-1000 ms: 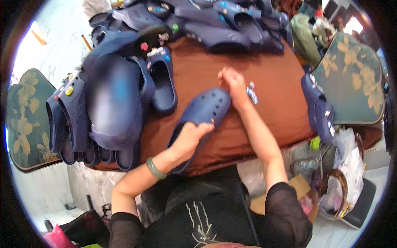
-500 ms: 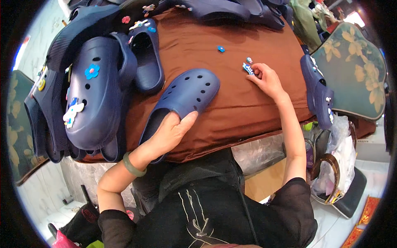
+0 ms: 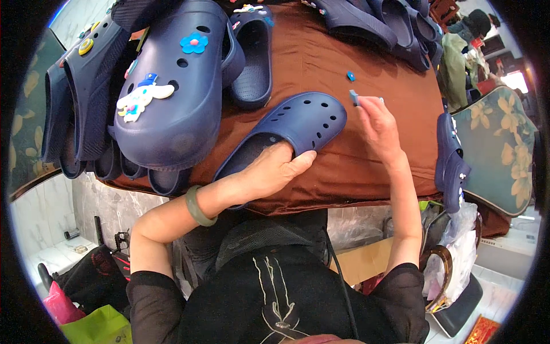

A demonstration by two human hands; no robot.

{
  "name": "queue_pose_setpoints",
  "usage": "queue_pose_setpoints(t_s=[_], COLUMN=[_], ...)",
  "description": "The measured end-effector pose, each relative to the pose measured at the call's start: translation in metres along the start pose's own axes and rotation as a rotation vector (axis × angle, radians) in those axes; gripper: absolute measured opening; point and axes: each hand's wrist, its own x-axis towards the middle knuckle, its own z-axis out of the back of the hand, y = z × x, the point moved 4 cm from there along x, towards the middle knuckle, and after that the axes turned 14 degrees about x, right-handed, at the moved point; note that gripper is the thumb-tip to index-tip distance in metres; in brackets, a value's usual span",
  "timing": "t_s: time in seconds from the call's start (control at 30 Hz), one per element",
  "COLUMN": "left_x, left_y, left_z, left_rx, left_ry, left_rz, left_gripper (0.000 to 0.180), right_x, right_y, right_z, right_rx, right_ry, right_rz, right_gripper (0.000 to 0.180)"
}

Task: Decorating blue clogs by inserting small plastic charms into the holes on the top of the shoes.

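Observation:
My left hand (image 3: 269, 172) grips a plain navy clog (image 3: 303, 123), its fingers inside the opening and the thumb on the outer side. Several holes dot the clog's upper, and no charm sits in them. To the right of its toe, my right hand (image 3: 379, 129) pinches a small bluish shoe charm (image 3: 354, 97) between thumb and fingers. The charm's face is turned from view. A little beyond it a small blue charm (image 3: 351, 76) lies on the brown cloth (image 3: 309, 51).
A large navy clog (image 3: 172, 114) with flower and white character charms stands at the left, beside more clogs (image 3: 89, 86). Others are piled at the far right (image 3: 366, 23). One decorated clog (image 3: 450, 155) hangs at the right table edge, near a patterned chair back (image 3: 498, 137).
My right hand has turned and come closer to the clog's toe with the charm. The view has shifted, so the clog and my left hand appear farther right.

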Motion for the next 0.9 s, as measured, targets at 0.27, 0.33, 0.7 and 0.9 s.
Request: queue_pose_setpoints(t_s=[0.27, 0.33, 0.7, 0.9], left_x=[0.008, 0.002, -0.002, 0.004], left_y=[-0.007, 0.009, 0.005, 0.016], left_z=[-0.008, -0.005, -0.015, -0.028], left_rx=[0.142, 0.186, 0.134, 0.168], left_ry=[-0.002, -0.046, -0.097, 0.048], left_rz=[0.019, 0.03, 0.057, 0.139], left_gripper=[0.044, 0.045, 0.043, 0.038], right_x=[0.024, 0.023, 0.004, 0.0], right_y=[0.04, 0.041, 0.072, 0.068], right_z=[-0.009, -0.027, -0.045, -0.046], right_rx=[-0.298, -0.469, -0.925, -0.885], right_ry=[0.133, 0.186, 0.445, 0.479], right_rz=[0.291, 0.404, 0.499, 0.393], right_gripper=[0.018, 0.014, 0.019, 0.023])
